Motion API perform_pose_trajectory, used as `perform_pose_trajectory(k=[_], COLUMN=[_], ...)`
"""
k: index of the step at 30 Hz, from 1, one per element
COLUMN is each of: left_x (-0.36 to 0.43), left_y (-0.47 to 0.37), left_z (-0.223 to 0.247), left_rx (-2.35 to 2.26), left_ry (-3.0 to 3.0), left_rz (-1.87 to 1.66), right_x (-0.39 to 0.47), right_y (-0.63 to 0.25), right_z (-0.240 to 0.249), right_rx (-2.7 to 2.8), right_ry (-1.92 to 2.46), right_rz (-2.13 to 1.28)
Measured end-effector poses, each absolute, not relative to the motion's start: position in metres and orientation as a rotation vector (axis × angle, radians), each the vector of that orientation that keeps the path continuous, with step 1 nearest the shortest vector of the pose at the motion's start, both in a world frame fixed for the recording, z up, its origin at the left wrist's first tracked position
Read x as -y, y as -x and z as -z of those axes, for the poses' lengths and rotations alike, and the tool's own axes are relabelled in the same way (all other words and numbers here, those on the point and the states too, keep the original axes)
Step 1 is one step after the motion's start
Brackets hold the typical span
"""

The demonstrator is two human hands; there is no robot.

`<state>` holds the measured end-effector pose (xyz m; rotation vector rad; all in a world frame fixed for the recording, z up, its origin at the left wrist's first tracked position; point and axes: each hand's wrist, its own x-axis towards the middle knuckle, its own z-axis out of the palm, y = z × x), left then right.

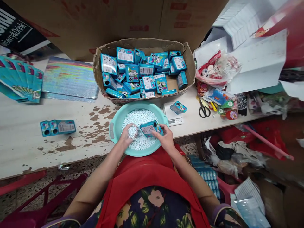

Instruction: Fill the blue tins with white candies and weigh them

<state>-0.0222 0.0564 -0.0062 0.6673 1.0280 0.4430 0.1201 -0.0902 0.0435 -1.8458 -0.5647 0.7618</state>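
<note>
A turquoise basin [115, 122] full of small white candies [144, 143] stands at the table's front edge. My left hand [128, 133] is cupped round a heap of these candies inside the basin. Over the right half of the basin, my right hand [165, 136] grips a small blue candy box [148, 129], tilted, with its printed back partly facing me. Just right of the basin, another blue candy box [178, 107] lies on a white digital scale [169, 111].
Behind the basin stands a cardboard carton [191, 68] of many blue boxes. Two boxes [58, 127] lie at left, near a shiny holographic sheet [70, 77] and fanned flat blue packaging [22, 79]. Black scissors [204, 110] and tape rolls [231, 114] lie at right. A pink chair [45, 202] stands lower left.
</note>
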Motion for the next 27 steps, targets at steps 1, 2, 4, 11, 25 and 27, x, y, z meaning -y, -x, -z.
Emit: perform_pose_trajectory(k=[1,2,4,11,25,27], left_x=[-0.059,-0.061,-0.063,-0.049,-0.044,-0.046], left_y=[0.023,0.023,0.020,-0.008,-0.018,-0.019], left_z=[0.002,-0.004,-0.021,-0.072,-0.070,-0.071], left_rx=[-1.019,-1.006,-0.983,-0.778,-0.874,-0.875], left_ry=[-0.637,-0.602,-0.552,-0.541,-0.722,-0.729], left_rz=[-0.399,-0.363,-0.338,-0.661,-0.862,-0.873], right_x=[0.091,0.092,0.092,0.079,0.065,0.064], right_y=[-0.121,-0.122,-0.121,-0.103,-0.099,-0.100], right_z=[-0.044,-0.043,-0.042,-0.040,-0.047,-0.047], right_rx=[0.591,0.633,0.738,1.074,1.087,1.096], right_ry=[1.862,1.884,1.940,2.031,1.961,1.950], right_rz=[-0.729,-0.702,-0.661,-0.630,-0.588,-0.576])
